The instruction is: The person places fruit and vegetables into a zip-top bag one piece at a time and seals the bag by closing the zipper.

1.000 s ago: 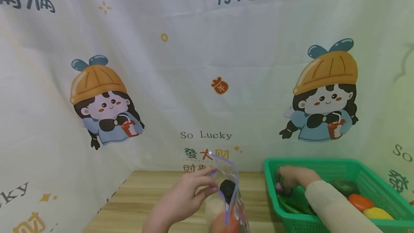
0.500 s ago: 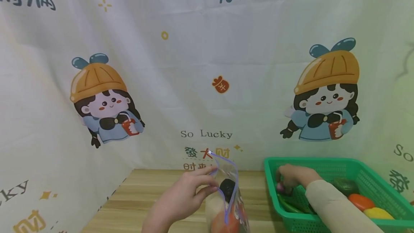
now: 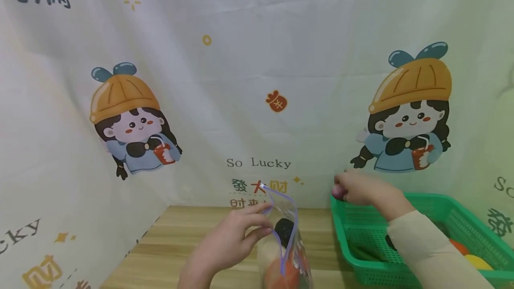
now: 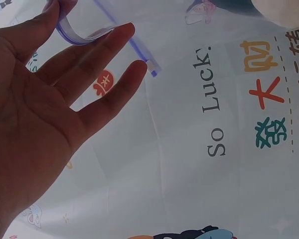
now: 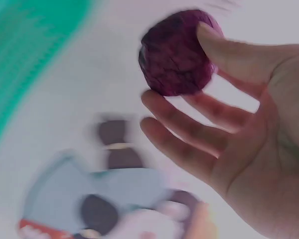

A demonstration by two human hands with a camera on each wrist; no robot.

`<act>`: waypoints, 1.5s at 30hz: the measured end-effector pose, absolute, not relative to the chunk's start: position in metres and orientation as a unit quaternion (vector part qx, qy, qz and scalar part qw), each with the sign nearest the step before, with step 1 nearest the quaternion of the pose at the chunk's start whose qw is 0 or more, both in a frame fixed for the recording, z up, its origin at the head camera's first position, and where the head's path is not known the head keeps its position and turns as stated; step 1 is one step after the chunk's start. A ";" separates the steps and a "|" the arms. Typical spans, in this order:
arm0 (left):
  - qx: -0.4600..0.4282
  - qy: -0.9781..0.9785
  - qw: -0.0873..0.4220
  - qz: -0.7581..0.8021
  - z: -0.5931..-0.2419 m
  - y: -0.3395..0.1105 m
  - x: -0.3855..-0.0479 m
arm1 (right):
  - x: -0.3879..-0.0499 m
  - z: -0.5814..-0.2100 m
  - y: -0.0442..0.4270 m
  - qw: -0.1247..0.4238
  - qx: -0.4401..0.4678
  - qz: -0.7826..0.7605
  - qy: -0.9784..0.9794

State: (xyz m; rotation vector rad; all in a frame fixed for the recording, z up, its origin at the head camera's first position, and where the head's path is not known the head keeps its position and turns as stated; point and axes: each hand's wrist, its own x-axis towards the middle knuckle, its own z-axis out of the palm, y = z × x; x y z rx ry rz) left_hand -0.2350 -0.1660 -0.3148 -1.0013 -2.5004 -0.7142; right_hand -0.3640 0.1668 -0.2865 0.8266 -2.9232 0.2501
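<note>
The right hand [image 3: 369, 188] grasps the purple ball [image 5: 179, 55] and holds it above the far left corner of the green basket [image 3: 385, 275]. In the right wrist view the thumb presses one side of the ball and fingers lie behind and under it, two of them extended and spread. The ball is nearly round, so a long axis is hard to tell; a darker patch faces away from the thumb, toward the basket side of that view.

The left hand [image 3: 234, 237] grips the left lip of the clear bag [image 3: 302, 253], thumb and fingers at its purple-edged mouth, with other fingers stretched out. The bag stands with its long axis upright; its mouth is parted and points up, and the top corner with the white slider [image 4: 150, 65] points up and a little left. Its lower end falls outside the head view. Inside, a black thing [image 3: 284, 232] sits highest, a pale one [image 3: 267, 251] below it to the left, and an orange-red one [image 3: 282, 274] lowest.

The bag is over the wooden counter [image 3: 192, 226], left of the basket and apart from it. In the basket a long green thing [image 3: 367, 252] slants from far left to near right; a yellow thing [image 3: 478, 262] lies at the right, beyond the pale sleeve [image 3: 433, 244].
</note>
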 end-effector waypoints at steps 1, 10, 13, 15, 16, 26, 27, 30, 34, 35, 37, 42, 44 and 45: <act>-0.353 -0.884 0.176 -0.252 -0.314 -0.166 -0.235 | -0.353 -0.280 0.163 0.090 0.280 0.095 -0.951; -0.328 -0.890 0.175 -0.265 -0.307 -0.177 -0.228 | -0.252 -0.283 0.137 0.362 0.339 0.286 -0.820; -0.317 -0.895 0.167 -0.267 -0.304 -0.181 -0.226 | -0.246 -0.288 0.127 0.378 0.357 0.318 -0.793; -0.315 -0.897 0.164 -0.263 -0.303 -0.182 -0.226 | -0.245 -0.291 0.120 0.375 0.370 0.329 -0.783; -0.315 -0.898 0.162 -0.260 -0.303 -0.182 -0.226 | -0.245 -0.293 0.116 0.373 0.377 0.331 -0.780; -0.351 -0.883 0.194 -0.243 -0.306 -0.176 -0.231 | -0.242 -0.302 0.095 0.338 0.440 0.335 -0.762; -0.353 -0.882 0.196 -0.243 -0.306 -0.176 -0.231 | -0.242 -0.302 0.093 0.329 0.437 0.337 -0.767; -0.357 -0.878 0.204 -0.243 -0.308 -0.175 -0.232 | -0.242 -0.305 0.091 0.305 0.418 0.333 -0.789; -0.359 -0.875 0.209 -0.247 -0.311 -0.176 -0.232 | -0.242 -0.308 0.090 0.291 0.391 0.310 -0.816; -0.362 -0.874 0.213 -0.246 -0.311 -0.176 -0.232 | -0.242 -0.309 0.090 0.293 0.385 0.305 -0.821; -0.363 -0.873 0.216 -0.245 -0.311 -0.176 -0.232 | -0.242 -0.309 0.091 0.291 0.378 0.297 -0.827; -0.364 -0.871 0.218 -0.247 -0.309 -0.175 -0.231 | -0.241 -0.306 0.094 0.266 0.364 0.278 -0.848; -0.362 -0.871 0.216 -0.251 -0.308 -0.175 -0.231 | -0.240 -0.304 0.095 0.253 0.361 0.272 -0.856; -0.362 -0.871 0.218 -0.251 -0.308 -0.175 -0.231 | -0.240 -0.303 0.096 0.244 0.360 0.271 -0.859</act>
